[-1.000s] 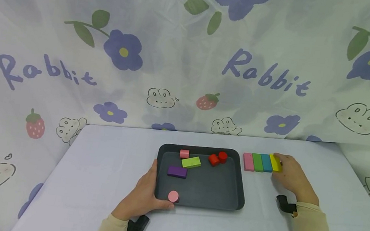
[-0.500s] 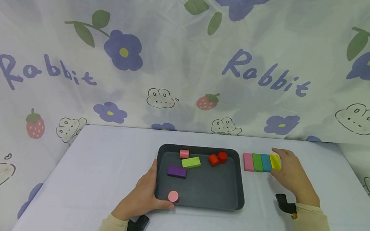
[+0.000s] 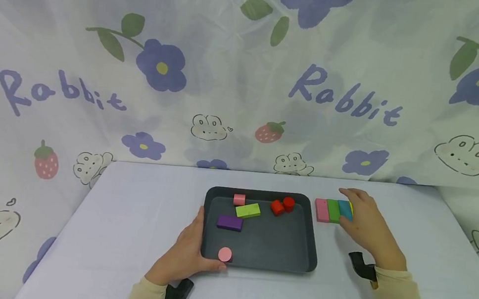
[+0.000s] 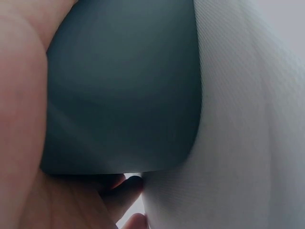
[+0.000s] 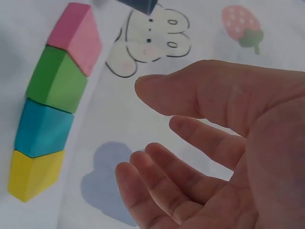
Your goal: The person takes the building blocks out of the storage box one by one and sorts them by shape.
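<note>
My left hand (image 3: 185,255) grips the near left corner of a dark grey tray (image 3: 272,246), thumb along the front edge. In the left wrist view, fingers (image 4: 126,195) reach under the tray's wall (image 4: 124,109). Over the right end of a row of blocks hovers my right hand (image 3: 367,225), thumb and fingers spread and holding nothing. The row runs pink block (image 3: 322,210), green block (image 3: 332,211), blue block (image 3: 343,208), yellow block (image 5: 35,174), set side by side. My hand hides most of the yellow one in the head view.
Inside the tray lie a purple block (image 3: 229,223), a lime green block (image 3: 248,210), a pink cylinder (image 3: 239,200), another pink cylinder (image 3: 224,254) on end, and two red pieces (image 3: 277,207). A printed curtain (image 3: 247,85) hangs behind the white table (image 3: 123,215).
My right hand has come away from the yellow block, its fingers opening, and shifted left over the row's right end. The left hand and tray stay put.
</note>
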`<state>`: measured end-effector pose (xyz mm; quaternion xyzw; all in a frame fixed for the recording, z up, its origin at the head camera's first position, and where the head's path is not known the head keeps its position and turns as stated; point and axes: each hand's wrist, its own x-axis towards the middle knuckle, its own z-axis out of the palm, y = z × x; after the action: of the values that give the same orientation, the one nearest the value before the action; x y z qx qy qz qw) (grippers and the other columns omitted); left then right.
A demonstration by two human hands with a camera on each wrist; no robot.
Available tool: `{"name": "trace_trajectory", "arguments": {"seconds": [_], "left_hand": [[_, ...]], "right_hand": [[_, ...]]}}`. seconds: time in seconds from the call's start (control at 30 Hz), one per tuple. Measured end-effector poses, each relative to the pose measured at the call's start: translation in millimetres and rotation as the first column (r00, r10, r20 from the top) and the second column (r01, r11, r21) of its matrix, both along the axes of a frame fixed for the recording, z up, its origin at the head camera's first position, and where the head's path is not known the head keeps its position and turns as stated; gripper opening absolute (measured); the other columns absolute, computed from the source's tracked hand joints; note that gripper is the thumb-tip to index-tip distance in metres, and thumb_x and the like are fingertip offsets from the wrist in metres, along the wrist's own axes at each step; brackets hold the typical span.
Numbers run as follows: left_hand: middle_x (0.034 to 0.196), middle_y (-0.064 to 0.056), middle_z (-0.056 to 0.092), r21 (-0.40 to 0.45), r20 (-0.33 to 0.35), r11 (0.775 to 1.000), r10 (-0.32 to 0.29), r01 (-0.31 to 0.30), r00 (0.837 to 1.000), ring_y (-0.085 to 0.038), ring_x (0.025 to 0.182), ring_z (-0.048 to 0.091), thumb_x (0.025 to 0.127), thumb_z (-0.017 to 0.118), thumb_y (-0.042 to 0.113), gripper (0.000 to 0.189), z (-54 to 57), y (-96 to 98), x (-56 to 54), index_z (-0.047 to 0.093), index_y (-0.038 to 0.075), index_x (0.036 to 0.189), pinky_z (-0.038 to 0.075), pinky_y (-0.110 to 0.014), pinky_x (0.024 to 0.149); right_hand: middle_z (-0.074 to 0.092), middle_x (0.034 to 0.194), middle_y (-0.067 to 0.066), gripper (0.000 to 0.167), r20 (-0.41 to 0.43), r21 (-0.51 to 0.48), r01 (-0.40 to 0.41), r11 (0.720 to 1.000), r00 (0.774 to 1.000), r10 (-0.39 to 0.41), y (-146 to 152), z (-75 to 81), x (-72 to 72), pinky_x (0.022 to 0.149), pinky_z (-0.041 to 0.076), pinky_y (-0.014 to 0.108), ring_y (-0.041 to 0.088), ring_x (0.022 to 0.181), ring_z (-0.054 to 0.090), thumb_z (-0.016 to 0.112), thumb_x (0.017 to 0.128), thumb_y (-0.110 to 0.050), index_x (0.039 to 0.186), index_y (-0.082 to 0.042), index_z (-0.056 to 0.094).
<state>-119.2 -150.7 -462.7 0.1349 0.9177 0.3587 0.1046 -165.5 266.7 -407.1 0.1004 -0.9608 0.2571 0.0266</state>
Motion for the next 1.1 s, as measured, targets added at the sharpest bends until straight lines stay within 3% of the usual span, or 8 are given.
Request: {"name": "trace_trajectory", "arguments": {"seconds": [0.67,0.9,1.1], "left_hand": [[0.168,-0.015,-0.001,-0.002,0.002,1.000,0.017,-0.017,1.000,-0.038,0.152,0.013,0.065,0.090,0.059,0.149,-0.3,2.0,0.2,-0.009,-0.001,0.158,0.021,-0.059,0.117],[0.168,-0.015,0.000,-0.016,0.007,1.000,0.026,-0.026,1.000,-0.039,0.152,0.013,0.065,0.089,0.060,0.149,-2.0,1.2,0.2,-0.009,-0.001,0.159,0.022,-0.060,0.117],[0.168,-0.016,0.000,-0.020,0.008,0.999,0.028,-0.028,1.000,-0.039,0.152,0.014,0.065,0.089,0.060,0.148,-1.1,1.3,0.5,-0.008,-0.002,0.158,0.022,-0.060,0.117]], "right_hand": [[0.043,0.142,0.031,0.062,-0.112,-0.032,-0.082,0.996,0.991,0.078,-35,15.0,11.7,0.104,0.037,0.065,0.049,0.131,0.038,0.072,0.084,0.002,0.142,0.007,0.049],[0.043,0.144,0.028,0.056,-0.126,-0.025,-0.099,0.995,0.987,0.095,-52,20.8,8.6,0.104,0.041,0.062,0.047,0.131,0.039,0.065,0.087,0.001,0.142,0.005,0.050],[0.046,0.142,0.029,0.055,-0.155,0.016,-0.153,0.988,0.976,0.154,-74,23.6,2.5,0.100,0.045,0.059,0.047,0.128,0.044,0.069,0.088,-0.002,0.141,0.005,0.052]]}}
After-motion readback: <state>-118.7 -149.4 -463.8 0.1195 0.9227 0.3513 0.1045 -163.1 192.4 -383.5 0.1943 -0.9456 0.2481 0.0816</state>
